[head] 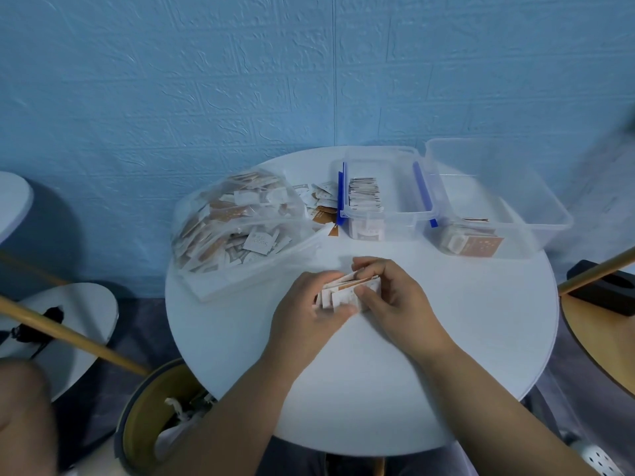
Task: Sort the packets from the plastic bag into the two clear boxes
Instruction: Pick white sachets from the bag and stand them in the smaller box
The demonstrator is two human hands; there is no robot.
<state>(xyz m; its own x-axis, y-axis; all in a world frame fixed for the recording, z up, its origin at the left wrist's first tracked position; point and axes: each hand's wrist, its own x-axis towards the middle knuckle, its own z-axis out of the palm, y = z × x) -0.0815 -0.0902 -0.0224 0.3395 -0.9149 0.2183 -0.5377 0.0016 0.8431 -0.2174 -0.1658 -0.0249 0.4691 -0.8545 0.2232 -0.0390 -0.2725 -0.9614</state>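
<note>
The fingers (369, 267) of both hands are curled round a small stack of packets (347, 292). The left hand (305, 307) pinches its left side and the right hand (400, 297) closes on its right side and top. I cannot tell if the stack touches the bench (378, 389) or is just above it.

The packets look thin and very light, like paper sachets, soft enough to bend. I judge that their smooth faces slide easily on each other, so the stack should be pressed on its 2 flat faces, not held by the edges, and not squeezed hard.

Beyond the fingers and to the left lies the plastic bag (237, 218), well filled with white and brown packets. Some loose packets (319, 201) lie just beside it. Straight beyond the fingers stands the box with blue latches (405, 223), holding a row of packets. To the right of it is the second clear box (549, 218), with brown packets at its near end
</note>
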